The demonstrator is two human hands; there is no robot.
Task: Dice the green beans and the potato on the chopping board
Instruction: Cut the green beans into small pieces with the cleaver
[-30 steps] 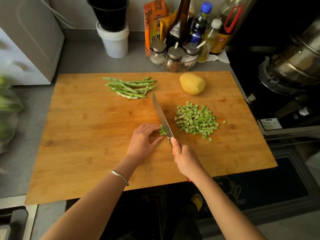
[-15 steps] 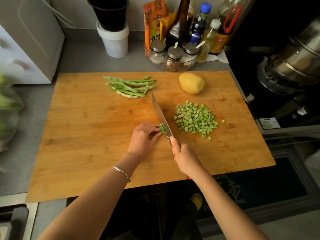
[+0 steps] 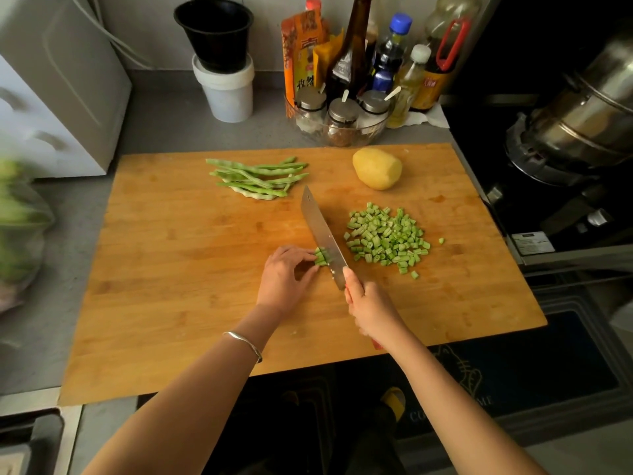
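A wide wooden chopping board (image 3: 178, 286) lies on the counter. Several whole green beans (image 3: 258, 178) lie at its back, and a peeled yellow potato (image 3: 376, 168) sits to their right. A pile of diced bean pieces (image 3: 385, 236) is right of centre. My left hand (image 3: 286, 279) pinches a short bundle of bean stubs (image 3: 321, 257) with curled fingers against the blade. My right hand (image 3: 371, 305) grips the red handle of a cleaver (image 3: 322, 234), forefinger along its spine, blade down on the stubs.
Behind the board stand a glass bowl of spice jars (image 3: 339, 120), bottles (image 3: 349, 53) and a white tub with a black pot (image 3: 222, 63). A steel pot (image 3: 582, 121) sits on the stove at right. A bag of greens (image 3: 17, 228) lies left.
The bean bundle under my left hand has become shorter as the cleaver chopped. My left fingers have drawn back a little along it. The diced pile stays where it was.
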